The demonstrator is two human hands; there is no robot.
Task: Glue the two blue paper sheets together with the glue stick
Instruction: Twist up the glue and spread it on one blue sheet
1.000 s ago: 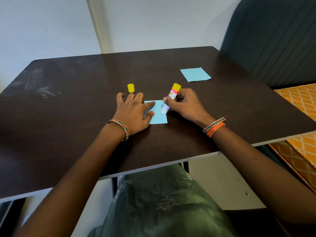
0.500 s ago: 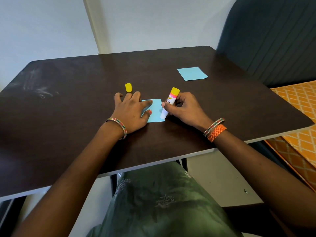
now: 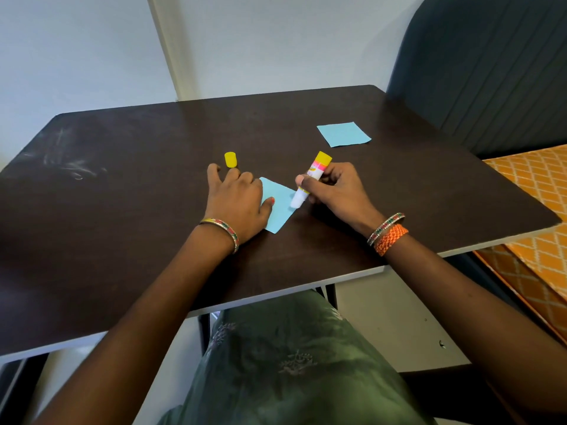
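A small blue paper sheet [image 3: 280, 207] lies on the dark table, turned like a diamond. My left hand [image 3: 236, 200] lies flat on its left part, fingers spread, thumb on the paper. My right hand [image 3: 334, 190] grips the uncapped glue stick [image 3: 310, 179], tilted, with its white tip touching the sheet's right side. The second blue sheet [image 3: 343, 134] lies flat at the far right of the table. The yellow cap [image 3: 230, 159] stands just beyond my left fingertips.
The dark brown table [image 3: 122, 194] has pale smudges at its far left. A dark ribbed chair back [image 3: 491, 72] stands behind the right corner. An orange patterned cloth [image 3: 534, 185] lies to the right. White walls are behind. My green-clad lap is below the table edge.
The sheet under my left hand has turned from nearly square-on to a diamond angle. The glue stick's tip has shifted toward the sheet's right side. The head view has tilted slightly.
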